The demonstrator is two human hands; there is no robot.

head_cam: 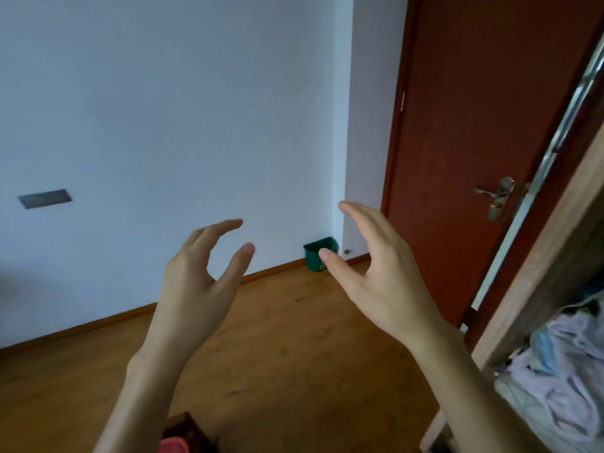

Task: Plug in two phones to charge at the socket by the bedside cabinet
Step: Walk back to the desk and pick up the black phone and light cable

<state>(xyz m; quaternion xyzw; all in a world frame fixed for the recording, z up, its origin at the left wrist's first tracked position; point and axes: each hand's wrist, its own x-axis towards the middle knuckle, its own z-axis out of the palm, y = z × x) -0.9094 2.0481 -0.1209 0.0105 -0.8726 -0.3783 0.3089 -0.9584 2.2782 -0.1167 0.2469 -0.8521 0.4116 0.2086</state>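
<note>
Both hands are hanging in mid-air in front of the camera, holding nothing. Left hand is sitting left of the green bin, its fingers loosely curled with a wide gap to the thumb. Right hand is showing just right of the bin, fingers nearly straight, thumb spread and overlapping the bin in view. The palms are facing each other, well apart.

My read: they're raised like this as a ready pose, not a grasp, since nothing is within reach of either one.

Phones, socket and bedside cabinet aren't showing in this view, so I can't place them. A dark flat plate is sitting on the wall far left of the bin; too blurred to call it a socket. The task looks not yet begun.

Room: the wooden floor is running up to the bin, which is standing in the corner. A red-brown door with a metal handle is right of the bin, appearing closed. Further right, an open wardrobe is showing piled clothes. Something red-pink is at the bottom edge, well below the bin; can't identify it.
</note>
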